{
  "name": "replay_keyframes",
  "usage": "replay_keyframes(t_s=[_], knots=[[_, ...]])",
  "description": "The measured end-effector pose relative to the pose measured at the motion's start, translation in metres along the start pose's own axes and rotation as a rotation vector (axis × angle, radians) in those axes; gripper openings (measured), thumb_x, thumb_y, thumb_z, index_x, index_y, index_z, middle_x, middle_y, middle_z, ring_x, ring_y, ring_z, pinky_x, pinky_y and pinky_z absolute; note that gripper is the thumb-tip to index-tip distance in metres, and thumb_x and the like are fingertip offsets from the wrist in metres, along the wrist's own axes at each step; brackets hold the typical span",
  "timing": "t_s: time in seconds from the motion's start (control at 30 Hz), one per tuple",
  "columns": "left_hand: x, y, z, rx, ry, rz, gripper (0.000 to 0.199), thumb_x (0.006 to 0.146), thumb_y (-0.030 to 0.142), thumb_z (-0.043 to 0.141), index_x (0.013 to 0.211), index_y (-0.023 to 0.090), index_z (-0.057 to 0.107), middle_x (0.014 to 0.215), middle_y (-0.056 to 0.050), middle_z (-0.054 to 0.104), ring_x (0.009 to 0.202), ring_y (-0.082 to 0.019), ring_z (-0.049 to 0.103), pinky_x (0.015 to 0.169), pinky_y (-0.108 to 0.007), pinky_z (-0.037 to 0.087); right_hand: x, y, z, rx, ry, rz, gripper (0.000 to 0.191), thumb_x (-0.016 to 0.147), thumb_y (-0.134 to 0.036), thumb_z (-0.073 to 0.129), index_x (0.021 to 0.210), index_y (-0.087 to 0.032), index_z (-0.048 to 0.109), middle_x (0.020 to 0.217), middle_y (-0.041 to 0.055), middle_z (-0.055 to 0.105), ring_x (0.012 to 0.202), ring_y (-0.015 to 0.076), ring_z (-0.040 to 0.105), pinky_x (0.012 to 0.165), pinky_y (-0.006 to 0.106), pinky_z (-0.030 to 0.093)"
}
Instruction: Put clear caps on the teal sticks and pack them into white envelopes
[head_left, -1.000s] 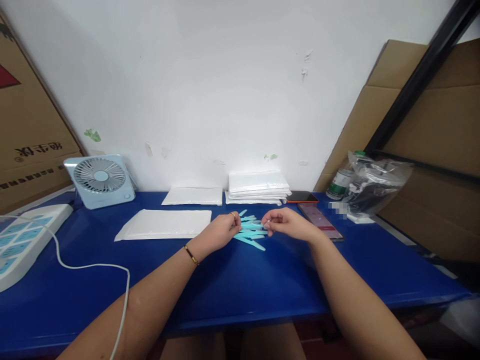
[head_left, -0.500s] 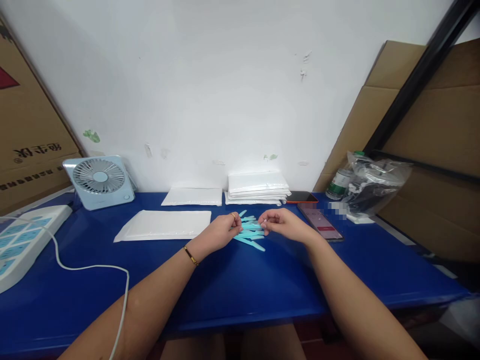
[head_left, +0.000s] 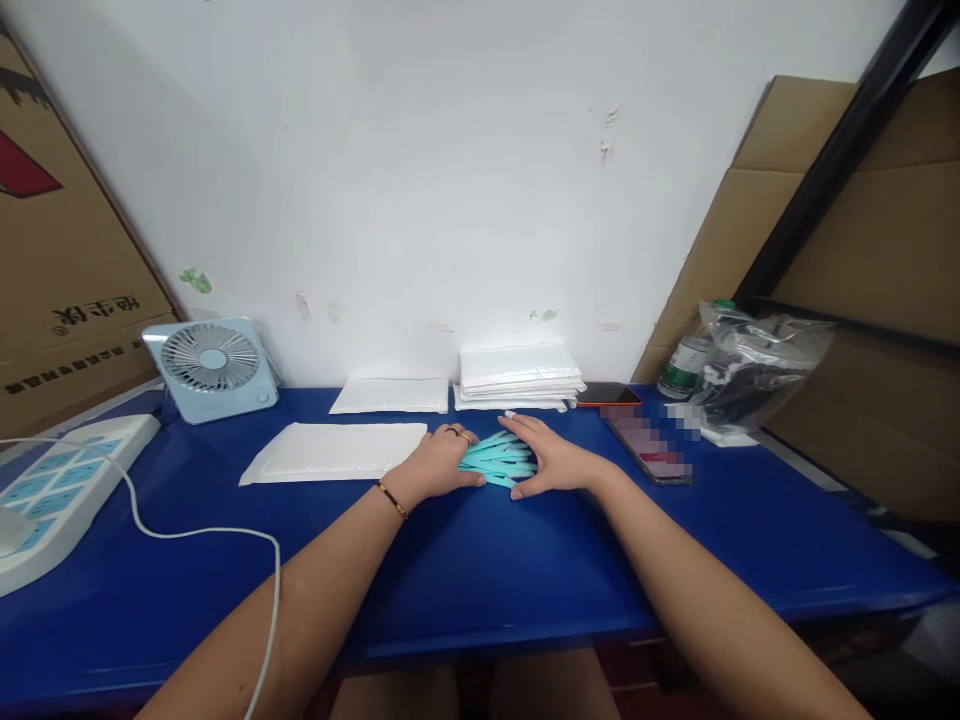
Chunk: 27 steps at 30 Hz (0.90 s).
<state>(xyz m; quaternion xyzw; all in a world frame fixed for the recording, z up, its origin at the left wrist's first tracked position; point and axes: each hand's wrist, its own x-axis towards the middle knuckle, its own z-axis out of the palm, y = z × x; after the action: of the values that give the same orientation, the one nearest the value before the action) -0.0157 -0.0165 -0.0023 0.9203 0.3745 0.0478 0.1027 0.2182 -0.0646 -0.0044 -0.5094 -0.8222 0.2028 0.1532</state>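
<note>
Turquoise strips (head_left: 498, 459) (several) between fingers (head_left: 529, 487)

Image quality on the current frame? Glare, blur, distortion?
Head view: wide-angle stretch, the left cardboard box leaning outward; head view: bright glints on the plastic bag; head view: turquoise strips look soft, hard to separate; head view: pixelated patch over part of the nearer phone.

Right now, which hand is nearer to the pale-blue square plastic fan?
Left. The left hand is right of the fan, at the left ends of the slim turquoise strips; the right hand is farther right, at their right ends.
</note>
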Motion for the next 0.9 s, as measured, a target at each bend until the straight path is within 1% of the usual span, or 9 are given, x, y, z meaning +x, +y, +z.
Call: replay_keyframes(t_s=[0.1,0.2,0.37,0.5,0.6,0.7,0.77,0.8,0.9], knots=[[0.001,0.010,0.001,0.026,0.009,0.097,0.039,0.078,0.039,0.053,0.111,0.018,0.054,0.111,-0.010,0.057,0.107,-0.024,0.048,0.087,-0.033,0.042,0.004,-0.006,0.002,-0.044,-0.018,-0.074,0.082,0.066,-0.042,0.069,0.137,-0.021,0.035,0.131,0.0120,0.042,0.121,0.0281,0.036,0.099,0.043,0.032],[0.002,0.019,0.008,0.108,0.062,0.117,0.025,0.078,0.028,0.050,0.099,0.015,0.055,0.100,-0.010,0.059,0.096,-0.023,0.053,0.085,-0.032,0.043,0.006,-0.017,0.006,-0.146,0.015,-0.123,0.046,0.070,-0.023,0.062,0.115,-0.018,0.053,0.108,0.0088,0.052,0.102,0.0227,0.048,0.087,0.034,0.040],[0.006,0.028,0.018,0.171,0.101,0.080,0.018,0.072,0.025,0.052,0.086,0.015,0.056,0.089,-0.010,0.061,0.081,-0.022,0.058,0.076,-0.032,0.047,0.010,-0.028,0.015,-0.380,-0.029,-0.051,0.024,0.066,-0.016,0.058,0.090,-0.015,0.055,0.091,0.0076,0.056,0.082,0.0203,0.054,0.070,0.028,0.041],[0.007,0.034,0.020,0.165,0.180,0.040,0.015,0.069,0.025,0.054,0.081,0.016,0.056,0.088,-0.009,0.062,0.084,-0.024,0.060,0.072,-0.032,0.047,0.013,-0.037,0.013,-0.515,-0.062,-0.023,0.022,0.067,-0.019,0.057,0.088,-0.015,0.055,0.089,0.0080,0.059,0.082,0.0217,0.057,0.069,0.029,0.040],[0.007,0.036,0.016,0.101,0.232,-0.036,0.017,0.072,0.026,0.053,0.087,0.017,0.055,0.083,-0.008,0.064,0.079,-0.025,0.062,0.068,-0.033,0.047,0.014,-0.054,-0.008,-0.596,-0.038,0.007,0.023,0.067,-0.020,0.059,0.090,-0.016,0.057,0.093,0.0079,0.060,0.080,0.0217,0.058,0.065,0.029,0.040],[0.008,0.036,0.008,-0.142,0.306,-0.090,0.021,0.079,0.032,0.051,0.094,0.019,0.053,0.080,-0.005,0.065,0.074,-0.022,0.063,0.063,-0.030,0.046,0.014,-0.083,-0.047,-0.552,0.002,-0.003,0.032,0.069,-0.029,0.063,0.099,-0.019,0.059,0.098,0.0062,0.060,0.079,0.0204,0.059,0.062,0.027,0.040],[0.008,0.038,0.002,-0.372,0.391,-0.085,0.021,0.082,0.036,0.048,0.095,0.019,0.053,0.079,-0.003,0.065,0.071,-0.019,0.063,0.062,-0.027,0.046,0.015,-0.104,-0.074,-0.417,0.119,-0.071,0.049,0.071,-0.044,0.064,0.114,-0.023,0.054,0.107,0.0055,0.058,0.086,0.0203,0.057,0.067,0.027,0.041],[0.008,0.039,0.000,-0.487,0.425,-0.076,0.022,0.084,0.037,0.046,0.095,0.019,0.052,0.076,-0.002,0.065,0.068,-0.017,0.062,0.061,-0.025,0.045,0.017,-0.113,-0.084,-0.343,0.215,-0.103,0.045,0.077,-0.047,0.057,0.116,-0.024,0.053,0.110,0.0053,0.057,0.091,0.0202,0.056,0.071,0.028,0.041],[0.009,0.042,0.002,-0.747,0.463,-0.037,0.026,0.085,0.041,0.045,0.091,0.017,0.053,0.062,0.001,0.060,0.057,-0.014,0.059,0.056,-0.024,0.045,0.028,-0.131,-0.089,-0.203,0.296,-0.180,0.040,0.091,-0.050,0.034,0.101,-0.021,0.060,0.100,0.0050,0.061,0.089,0.0174,0.056,0.073,0.027,0.040]])
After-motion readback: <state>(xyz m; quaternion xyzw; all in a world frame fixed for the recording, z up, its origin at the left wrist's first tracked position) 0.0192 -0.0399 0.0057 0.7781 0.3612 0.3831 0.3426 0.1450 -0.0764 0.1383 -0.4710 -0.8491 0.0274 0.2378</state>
